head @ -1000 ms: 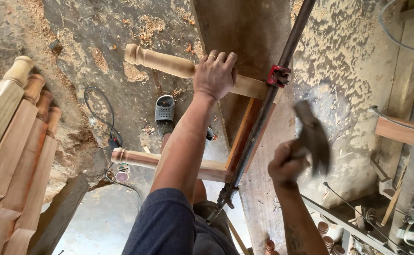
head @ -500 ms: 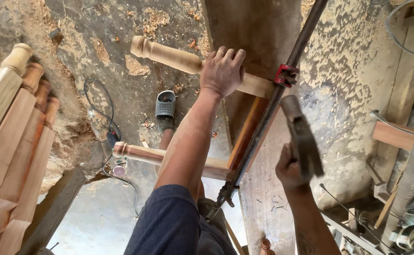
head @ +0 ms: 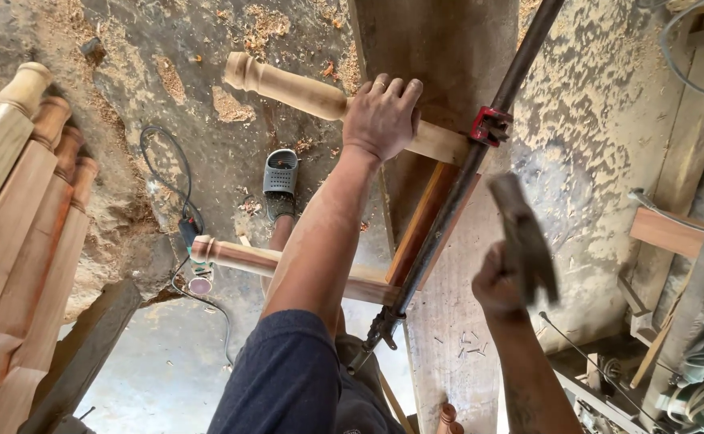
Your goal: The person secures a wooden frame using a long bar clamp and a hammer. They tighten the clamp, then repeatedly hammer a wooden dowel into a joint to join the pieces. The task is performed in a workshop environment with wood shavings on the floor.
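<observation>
Right-hand grip (head: 498, 283) wraps a blurred dark-headed hammer (head: 523, 238) raised beside the long black bar clamp (head: 458, 193) — left hand (head: 382, 118) clasps the pale turned wooden leg (head: 304, 91) lying crosswise beyond it.

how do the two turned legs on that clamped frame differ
The far leg is paler, and the left hand grips it near the joint. The near leg is darker and reddish, with no hand on it; the left forearm crosses over it. Both are turned wood, lie roughly parallel and meet the bar clamp side.
</observation>
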